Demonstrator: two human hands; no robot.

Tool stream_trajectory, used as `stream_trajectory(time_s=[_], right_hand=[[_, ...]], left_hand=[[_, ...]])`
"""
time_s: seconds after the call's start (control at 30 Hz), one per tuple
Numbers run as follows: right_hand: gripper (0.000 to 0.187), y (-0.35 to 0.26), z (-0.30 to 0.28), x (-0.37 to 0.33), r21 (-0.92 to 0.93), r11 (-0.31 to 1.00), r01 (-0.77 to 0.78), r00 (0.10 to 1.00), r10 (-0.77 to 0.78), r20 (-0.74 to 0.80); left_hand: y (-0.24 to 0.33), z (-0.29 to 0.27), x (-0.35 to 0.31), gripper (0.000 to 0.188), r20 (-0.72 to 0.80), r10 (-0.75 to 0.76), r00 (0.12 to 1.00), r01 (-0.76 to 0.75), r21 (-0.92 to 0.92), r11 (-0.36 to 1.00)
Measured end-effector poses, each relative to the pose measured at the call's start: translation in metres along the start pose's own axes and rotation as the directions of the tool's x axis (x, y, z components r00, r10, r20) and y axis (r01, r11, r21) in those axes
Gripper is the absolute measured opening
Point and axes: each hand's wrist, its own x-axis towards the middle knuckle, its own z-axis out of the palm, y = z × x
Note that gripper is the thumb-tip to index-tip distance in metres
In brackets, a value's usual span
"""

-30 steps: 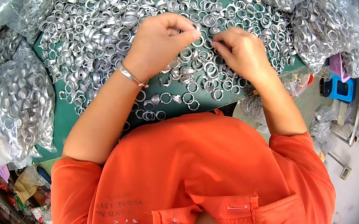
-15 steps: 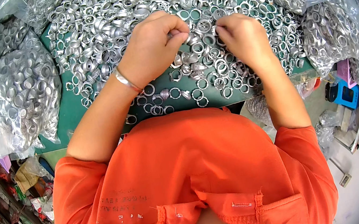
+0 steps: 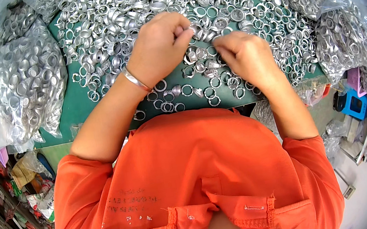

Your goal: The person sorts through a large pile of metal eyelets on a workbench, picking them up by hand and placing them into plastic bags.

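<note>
Silver-coloured metal rings [image 3: 114,17] lie in a wide, loose heap over the green table. Above the near part of the heap my left hand [image 3: 162,43] is closed, thumb and forefinger pinched together; whatever is between the tips is too small to make out. It wears a silver bangle [image 3: 135,80] on the wrist. To its right and slightly lower, my right hand [image 3: 246,55] has its fingers curled toward the thumb, tips down among the rings. Whether a ring sits in that pinch is hidden. A few loose rings [image 3: 169,102] lie near the table's front edge.
Clear plastic bags full of rings stand at the left [image 3: 31,86] and right [image 3: 347,36] of the green table [image 3: 65,119]. Below right is a blue device [image 3: 355,102] beside a pink piece. Crowded shelves [image 3: 15,210] stand lower left.
My right hand has moved down and a little left, closer to the rings. My left hand remains pinched in nearly the same place. The whole view has shifted slightly.
</note>
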Motion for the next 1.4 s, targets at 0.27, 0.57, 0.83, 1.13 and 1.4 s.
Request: stream_trajectory(time_s=[0.27, 0.57, 0.83, 1.13, 1.4], right_hand=[[0.006, -0.004, -0.005, 0.004, -0.107, 0.988, 0.114, 0.981, -0.095, 0.171], [0.002, 0.018, -0.02, -0.001, 0.965, -0.167, -0.203, 0.972, 0.086, 0.219], [0.017, -0.035, 0.013, 0.014, 0.247, 0.963, 0.11, 0.993, -0.116, 0.01], [0.007, -0.044, 0.021, 0.034, -0.005, 0.983, 0.181, 0.983, -0.181, -0.006], [0.015, -0.052, 0.029, 0.041, -0.151, 0.982, 0.116, 0.993, -0.116, 0.012]], left_hand=[[0.004, 0.001, -0.022, 0.018, 0.167, 0.148, 0.975, -0.17, 0.123, 0.978], [0.001, -0.038, -0.027, 0.011, -0.069, -0.074, 0.995, 0.071, -0.043, 0.997], [-0.002, -0.037, -0.062, 0.015, 0.167, 0.075, 0.983, -0.115, 0.248, 0.962], [-0.008, -0.044, -0.075, 0.019, 0.071, 0.041, 0.997, -0.058, 0.272, 0.96], [-0.011, -0.04, -0.071, 0.01, -0.089, -0.01, 0.996, 0.023, 0.147, 0.989]])
